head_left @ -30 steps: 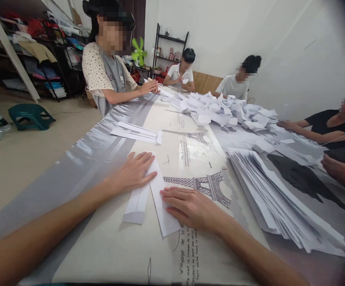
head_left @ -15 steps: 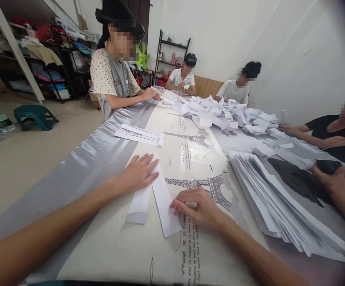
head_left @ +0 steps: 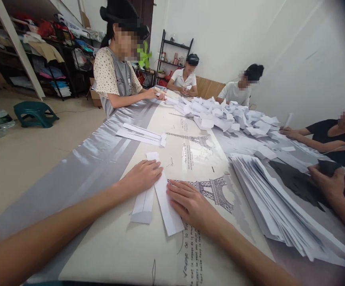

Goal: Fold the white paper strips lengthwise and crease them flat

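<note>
My left hand [head_left: 142,175] lies flat, fingers together, pressing on the upper part of a long white paper strip [head_left: 168,210] that runs toward me on the table. My right hand [head_left: 187,202] rests open on the strip's right side, fingers stretched toward the left hand. A second, partly folded strip [head_left: 143,206] lies just left of it, under my left wrist. Both hands hold nothing; they only press the paper down.
A thick fanned stack of white strips [head_left: 279,198] lies at the right. A heap of folded paper pieces [head_left: 220,113] fills the far table. Folded strips [head_left: 139,135] lie ahead left. Several people sit around the printed tablecloth [head_left: 202,159]; another person's hands [head_left: 333,186] are at right.
My right hand, curled in a loose fist half a second ago, has opened flat on the strip again and slid up toward my left hand. The left hand stays pressed down.
</note>
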Demonstrator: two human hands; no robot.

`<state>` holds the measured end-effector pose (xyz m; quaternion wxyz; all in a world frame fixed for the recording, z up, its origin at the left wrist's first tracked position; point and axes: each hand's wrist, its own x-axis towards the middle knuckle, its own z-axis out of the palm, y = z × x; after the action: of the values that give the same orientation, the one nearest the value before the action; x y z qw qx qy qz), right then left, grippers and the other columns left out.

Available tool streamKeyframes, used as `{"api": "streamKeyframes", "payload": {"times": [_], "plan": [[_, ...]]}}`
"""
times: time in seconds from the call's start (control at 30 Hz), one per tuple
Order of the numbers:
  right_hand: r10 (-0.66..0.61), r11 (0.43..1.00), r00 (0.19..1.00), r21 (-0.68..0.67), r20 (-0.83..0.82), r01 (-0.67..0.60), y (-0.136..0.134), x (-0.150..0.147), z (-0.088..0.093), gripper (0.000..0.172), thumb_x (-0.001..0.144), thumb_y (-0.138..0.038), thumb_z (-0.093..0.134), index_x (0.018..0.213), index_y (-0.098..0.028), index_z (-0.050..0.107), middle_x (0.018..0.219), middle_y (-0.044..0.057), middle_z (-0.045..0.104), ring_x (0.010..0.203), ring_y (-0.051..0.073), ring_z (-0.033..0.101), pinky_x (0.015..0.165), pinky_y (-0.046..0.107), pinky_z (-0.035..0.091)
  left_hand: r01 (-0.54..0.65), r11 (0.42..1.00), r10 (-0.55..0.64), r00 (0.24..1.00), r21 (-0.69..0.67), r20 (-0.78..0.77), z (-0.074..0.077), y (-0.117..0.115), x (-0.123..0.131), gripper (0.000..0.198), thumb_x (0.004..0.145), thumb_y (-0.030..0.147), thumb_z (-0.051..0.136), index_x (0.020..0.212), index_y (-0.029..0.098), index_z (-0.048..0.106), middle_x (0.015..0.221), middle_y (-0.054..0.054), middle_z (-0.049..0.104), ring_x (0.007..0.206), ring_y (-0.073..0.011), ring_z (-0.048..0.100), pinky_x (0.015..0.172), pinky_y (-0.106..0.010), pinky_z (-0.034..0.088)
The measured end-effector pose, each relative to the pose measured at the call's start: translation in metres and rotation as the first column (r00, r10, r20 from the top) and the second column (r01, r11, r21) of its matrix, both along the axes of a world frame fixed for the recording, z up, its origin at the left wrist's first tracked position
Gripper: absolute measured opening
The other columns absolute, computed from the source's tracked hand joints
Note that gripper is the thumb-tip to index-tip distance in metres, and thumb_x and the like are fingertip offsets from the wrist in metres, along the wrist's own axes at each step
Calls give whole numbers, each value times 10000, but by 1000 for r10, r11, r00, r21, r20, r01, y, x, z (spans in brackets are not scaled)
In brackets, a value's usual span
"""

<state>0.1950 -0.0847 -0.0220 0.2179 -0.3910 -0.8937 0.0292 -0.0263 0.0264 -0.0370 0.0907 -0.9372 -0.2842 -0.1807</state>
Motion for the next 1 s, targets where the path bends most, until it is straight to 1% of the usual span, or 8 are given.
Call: {"api": "streamKeyframes", "payload": {"times": [0.13,0.3,0.37,0.5,0.6,0.67,0.83,1.0], "plan": [[-21,999,999,36,36,20,-4,-3,4,292,1036,-167,458,1228,-173,678,1280,87,711,1255,254,627,1075,488,526,-15,1000,16,999,7,-29,3,-1,0,236,1048,198,424,1126,159,643,1262,-110,669,1200,-251,610,996,-398,458],[-31,999,996,42,86,27,-7,-6,9,294,1035,-150,441,1213,-153,675,1264,86,714,1233,258,624,1038,465,550,1,998,8,989,63,-145,14,-9,3,245,983,30,434,1099,140,620,1234,-137,664,1213,-275,592,997,-407,446],[-38,999,996,29,78,36,-7,-4,10,284,1030,-156,458,1223,-172,665,1289,66,700,1253,258,604,1042,469,541,52,997,-42,985,59,-165,17,-11,3,241,969,10,455,1097,136,615,1193,-134,675,1146,-267,626,966,-397,468],[-48,999,996,25,71,46,-5,-1,10,286,1020,-160,481,1244,-202,654,1313,49,689,1292,266,573,1057,488,518,225,973,-213,964,58,-159,17,-5,-3,189,1016,128,483,1120,148,640,1177,-136,686,1043,-249,676,922,-383,513],[-36,999,996,38,87,33,-4,1,11,276,1017,-163,492,1231,-187,663,1278,51,710,1315,285,557,1056,504,511,334,942,-332,940,16,-84,17,2,-10,257,1063,248,438,1144,188,675,1197,-127,696,1082,-237,683,947,-375,520],[2,999,996,42,91,-6,-2,3,13,264,1021,-163,487,1189,-189,689,1245,47,728,1320,283,558,1047,494,519,371,928,-373,926,-29,-62,19,7,-14,303,1075,304,417,1186,219,686,1262,-121,685,1141,-241,671,973,-381,515],[121,992,992,-22,43,-120,0,12,17,253,1025,-200,521,1168,-223,728,1174,22,762,1232,218,637,1045,433,543,349,931,-354,934,-105,-39,23,9,-18,310,1074,306,432,1263,279,677,1348,-84,661,1230,-221,632,1078,-413,444],[166,976,984,-134,-65,-173,2,19,22,235,1016,-226,567,1163,-261,748,1116,-23,784,1176,179,673,1043,391,556,328,941,-332,943,-88,-38,21,8,-16,312,1076,318,428,1247,283,687,1318,-76,677,1215,-196,633,1179,-468,314]]}}
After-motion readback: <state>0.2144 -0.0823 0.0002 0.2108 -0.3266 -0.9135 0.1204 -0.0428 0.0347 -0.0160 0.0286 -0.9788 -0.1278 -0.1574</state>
